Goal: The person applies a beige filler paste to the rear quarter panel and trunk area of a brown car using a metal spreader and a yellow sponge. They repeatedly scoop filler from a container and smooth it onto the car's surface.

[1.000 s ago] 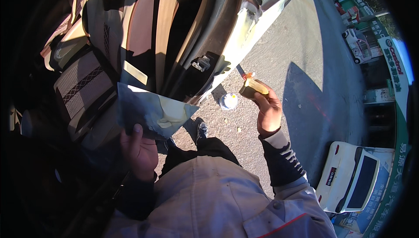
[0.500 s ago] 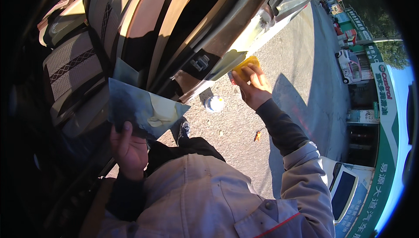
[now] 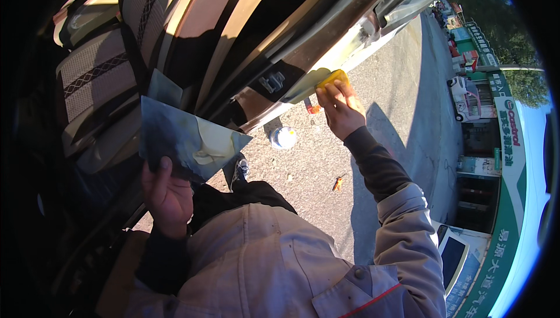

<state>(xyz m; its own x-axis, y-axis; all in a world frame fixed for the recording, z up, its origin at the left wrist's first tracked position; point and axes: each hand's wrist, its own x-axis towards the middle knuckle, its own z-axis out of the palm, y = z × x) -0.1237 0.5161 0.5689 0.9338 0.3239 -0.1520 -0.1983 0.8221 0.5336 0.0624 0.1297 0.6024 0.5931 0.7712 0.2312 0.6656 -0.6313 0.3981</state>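
Note:
My left hand (image 3: 169, 198) grips the lower edge of a dark, smeared mixing board (image 3: 169, 137), thumb on top. A lump of pale yellow-cream putty (image 3: 217, 142) lies on the board's right half. My right hand (image 3: 345, 111) is closed round a yellow putty spreader (image 3: 333, 77), its fingers hiding part of it. The spreader is up against the outer side of the open car door (image 3: 256, 103), at the end of an olive-toned putty patch (image 3: 305, 83). Whether its edge is pressed on the patch I cannot tell.
The door latch (image 3: 272, 83) sits in the door's edge, left of the patch. Beige seats (image 3: 96, 73) fill the car's interior. On the ground stand a round white can (image 3: 283, 137) and, farther right, a small orange object (image 3: 338, 182). My shoe (image 3: 240, 168) is below the board.
My right hand has moved slightly along the door, and the spreader is turned more edge-on. A red-orange thing on the ground now shows beside that hand. The left hand keeps its hold on the board.

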